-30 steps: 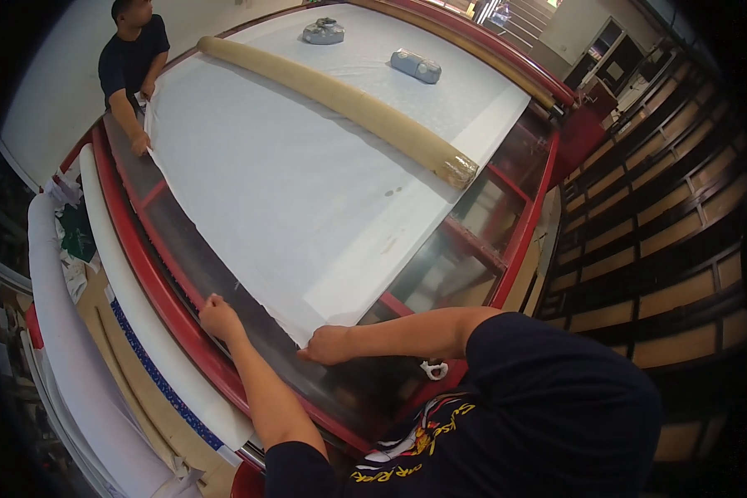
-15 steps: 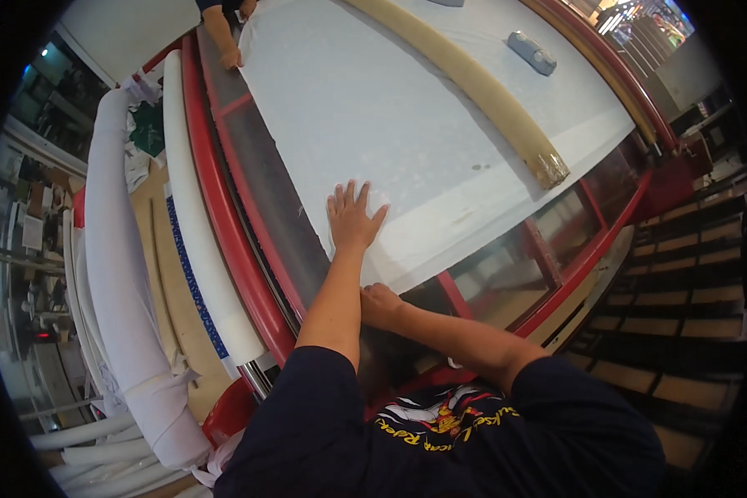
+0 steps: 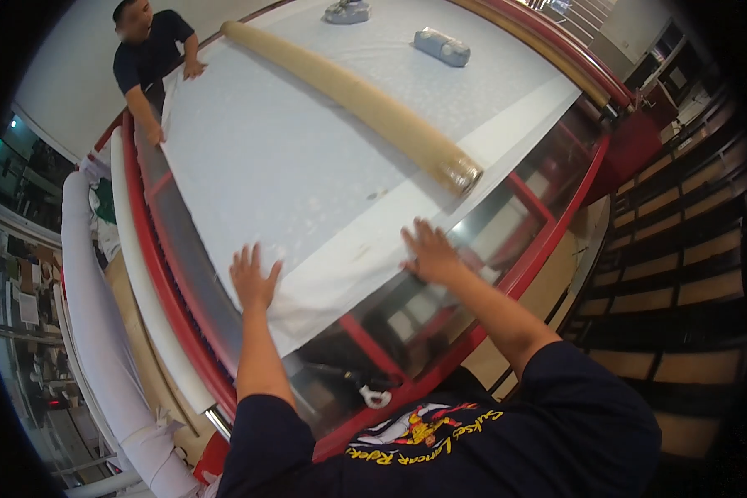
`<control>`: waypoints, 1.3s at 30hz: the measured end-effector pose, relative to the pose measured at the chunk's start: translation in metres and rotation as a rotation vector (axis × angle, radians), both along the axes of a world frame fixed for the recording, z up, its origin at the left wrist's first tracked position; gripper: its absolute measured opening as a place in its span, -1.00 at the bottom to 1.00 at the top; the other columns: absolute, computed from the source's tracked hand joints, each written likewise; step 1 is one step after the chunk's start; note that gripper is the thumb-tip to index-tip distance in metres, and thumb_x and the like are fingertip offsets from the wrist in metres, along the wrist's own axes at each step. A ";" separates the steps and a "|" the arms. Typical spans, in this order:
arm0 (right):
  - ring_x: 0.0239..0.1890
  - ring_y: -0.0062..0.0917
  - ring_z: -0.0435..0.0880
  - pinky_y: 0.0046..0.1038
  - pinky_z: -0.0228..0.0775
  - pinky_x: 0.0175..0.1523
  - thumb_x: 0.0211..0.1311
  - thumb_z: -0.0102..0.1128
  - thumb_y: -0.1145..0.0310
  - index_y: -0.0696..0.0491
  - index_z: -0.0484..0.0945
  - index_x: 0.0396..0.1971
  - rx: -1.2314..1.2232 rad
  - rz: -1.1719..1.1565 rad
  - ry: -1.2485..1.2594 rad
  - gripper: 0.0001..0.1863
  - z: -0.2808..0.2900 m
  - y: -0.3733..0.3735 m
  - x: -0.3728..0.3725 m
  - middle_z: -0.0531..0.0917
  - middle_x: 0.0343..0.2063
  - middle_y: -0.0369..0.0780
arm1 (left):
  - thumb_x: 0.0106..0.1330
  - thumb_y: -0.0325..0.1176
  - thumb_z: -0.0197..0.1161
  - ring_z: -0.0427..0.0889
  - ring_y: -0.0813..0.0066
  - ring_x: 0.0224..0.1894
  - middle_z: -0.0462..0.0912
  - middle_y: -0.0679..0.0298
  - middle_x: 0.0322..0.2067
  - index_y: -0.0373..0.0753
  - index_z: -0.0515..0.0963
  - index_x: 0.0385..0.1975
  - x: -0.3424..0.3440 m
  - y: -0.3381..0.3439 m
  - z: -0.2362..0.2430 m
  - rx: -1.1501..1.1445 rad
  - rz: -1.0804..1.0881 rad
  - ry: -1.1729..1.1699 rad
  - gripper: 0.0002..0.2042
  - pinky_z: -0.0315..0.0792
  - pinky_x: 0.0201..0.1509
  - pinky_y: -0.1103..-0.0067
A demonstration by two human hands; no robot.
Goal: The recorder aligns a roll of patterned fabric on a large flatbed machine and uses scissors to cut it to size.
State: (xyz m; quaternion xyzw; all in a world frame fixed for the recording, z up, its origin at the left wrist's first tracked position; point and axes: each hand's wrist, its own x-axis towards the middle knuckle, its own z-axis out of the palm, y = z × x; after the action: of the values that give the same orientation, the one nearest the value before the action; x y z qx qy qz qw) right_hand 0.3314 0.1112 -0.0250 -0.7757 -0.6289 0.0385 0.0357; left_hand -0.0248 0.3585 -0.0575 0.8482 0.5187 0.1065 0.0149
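A wide white fabric sheet [image 3: 266, 174] lies spread over the table, its near edge falling along the side closest to me. My left hand [image 3: 255, 280] rests with fingers spread on its near left corner. My right hand [image 3: 432, 256] is at the near edge, fingers apart, holding nothing. Across the sheet lies a long tan cardboard tube [image 3: 349, 95], its near end wrapped in shiny tape, just beyond my right hand. Two grey wrapped blocks, one a long bundle [image 3: 441, 47] and the other a rounder bundle [image 3: 348, 12], sit on the far part of the sheet.
At the far left a co-worker [image 3: 153, 50] has both hands on the sheet's edge. The table has a red frame [image 3: 548, 249]. Left of it are a white roller [image 3: 145, 241] and a big roll of pale fabric [image 3: 100, 332]. Dark slatted racking [image 3: 681, 274] stands on the right.
My right hand has moved from the near corner rightward along the edge and opened. My left hand stays flat near the corner. The view has shifted, bringing more of the co-worker into sight.
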 end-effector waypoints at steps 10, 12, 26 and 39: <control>-0.11 -0.24 0.71 -0.26 0.49 0.07 0.19 0.33 0.19 0.01 0.72 -0.21 0.442 0.069 0.578 -0.75 0.069 0.046 0.155 0.74 -0.22 -0.11 | 0.37 0.00 0.15 -0.04 0.02 0.52 0.08 0.08 0.47 -0.02 0.18 0.45 0.022 0.004 0.016 -0.089 0.129 0.076 -0.34 -0.18 0.55 0.16; -0.19 -0.32 0.72 -0.35 0.54 -0.10 0.15 0.39 0.20 0.00 0.69 -0.28 0.632 -0.132 0.523 -0.77 0.092 0.107 0.240 0.73 -0.20 -0.17 | 0.32 -0.01 0.21 -0.03 0.01 0.51 0.09 0.10 0.47 -0.03 0.18 0.45 0.017 0.006 0.014 -0.078 0.126 0.066 -0.30 -0.18 0.55 0.15; 0.42 0.22 0.07 0.00 0.11 0.42 -0.31 0.54 -0.33 -0.29 -0.18 0.53 0.435 -0.635 0.035 0.40 0.019 0.459 0.674 0.05 0.36 0.33 | 0.40 0.33 -0.20 -0.09 -0.11 0.52 0.07 -0.02 0.46 -0.26 0.16 0.43 0.015 0.026 0.004 -0.151 0.159 0.171 -0.17 -0.19 0.53 0.10; 0.23 0.23 0.31 -0.03 0.29 0.29 -0.10 0.48 -0.16 -0.24 0.27 0.37 0.327 -0.613 -0.019 -0.03 0.007 0.411 0.571 0.28 0.18 0.26 | 0.37 0.28 -0.10 -0.09 -0.08 0.52 0.08 0.02 0.46 -0.23 0.16 0.44 0.023 0.026 0.004 -0.151 0.176 0.173 -0.20 -0.18 0.53 0.09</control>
State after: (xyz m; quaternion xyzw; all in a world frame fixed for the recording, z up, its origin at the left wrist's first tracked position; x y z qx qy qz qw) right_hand 0.9023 0.5220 -0.0182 -0.9128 -0.3650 -0.0826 0.1633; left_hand -0.0018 0.3843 -0.0540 0.8018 0.5971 -0.0056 0.0246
